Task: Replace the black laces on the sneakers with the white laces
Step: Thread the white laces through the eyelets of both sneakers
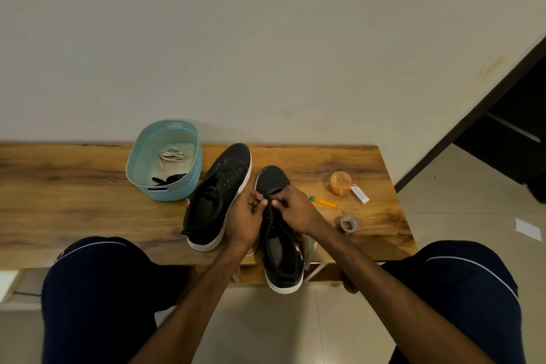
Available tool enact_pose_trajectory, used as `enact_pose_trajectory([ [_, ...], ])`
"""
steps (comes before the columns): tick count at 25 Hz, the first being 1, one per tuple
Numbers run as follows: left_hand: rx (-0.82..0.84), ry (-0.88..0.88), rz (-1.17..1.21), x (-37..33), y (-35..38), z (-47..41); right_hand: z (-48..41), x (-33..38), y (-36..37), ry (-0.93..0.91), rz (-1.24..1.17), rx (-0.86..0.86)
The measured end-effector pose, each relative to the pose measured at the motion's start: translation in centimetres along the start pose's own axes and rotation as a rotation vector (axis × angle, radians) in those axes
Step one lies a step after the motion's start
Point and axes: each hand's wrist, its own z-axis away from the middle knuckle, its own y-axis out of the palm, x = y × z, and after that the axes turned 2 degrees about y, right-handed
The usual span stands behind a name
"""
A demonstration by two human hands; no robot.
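Two black sneakers with white soles lie on the wooden table (74,183). The left sneaker (218,195) shows bare eyelets and no lace. The right sneaker (282,242) points away from me, its heel past the table's front edge. My left hand (246,217) grips its eyelet flap near the toe. My right hand (297,207) pinches at the same eyelets, seemingly on a white lace (310,247), of which a pale strip shows beside the shoe. The pinched spot is too small to see clearly. A blue basket (141,156) holds a bundled white lace (172,154) and a black lace (169,180).
Right of the sneakers are an orange round container (340,183), a small white box (360,194), a yellow pen (323,202) and a tape roll (348,224). My knees in dark trousers flank the table's front edge. A wall rises behind; a dark door frame (472,115) stands right.
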Motion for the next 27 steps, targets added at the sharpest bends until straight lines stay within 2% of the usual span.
enact_pose_trajectory([
  [2,-0.009,-0.008,0.019,0.2,0.1,-0.4,0.8,0.4,0.0,0.045,-0.051,0.039],
  [4,-0.039,-0.091,0.151,0.3,-0.1,-0.4,1.3,0.5,0.0,0.081,0.005,0.072],
  [9,-0.248,-0.201,0.782,-2.3,-3.2,-0.7,2.2,0.3,-0.4,0.214,0.011,-0.038],
  [11,-0.265,-0.227,0.922,-2.7,-4.4,-0.9,2.8,0.5,-0.1,0.203,0.088,-0.116],
  [12,-0.25,-0.229,0.844,-2.5,-4.5,-0.9,3.1,0.6,0.2,0.184,0.14,-0.146],
  [15,-0.023,-0.161,0.132,-0.8,-2.5,-0.2,3.9,0.9,1.3,0.147,0.176,-0.167],
  [17,0.119,-0.06,-0.212,0.1,-0.9,0.5,4.3,0.7,1.9,0.137,0.177,-0.193],
  [19,0.133,-0.015,-0.401,0.3,-0.9,0.4,4.4,0.5,2.0,0.152,0.195,-0.207],
  [21,0.186,-0.03,-0.413,-0.3,-2.2,-0.1,4.4,0.3,2.0,0.174,0.212,-0.203],
  [22,0.225,-0.066,-0.265,-0.9,-3.1,-0.3,4.3,0.4,1.9,0.18,0.237,-0.195],
  [23,0.248,-0.099,-0.014,-1.7,-4.1,-0.2,4.3,0.4,2.0,0.18,0.269,-0.189],
  [27,0.091,-0.091,1.191,-5.6,-8.0,0.5,4.4,0.7,2.6,0.179,0.328,-0.172],
])
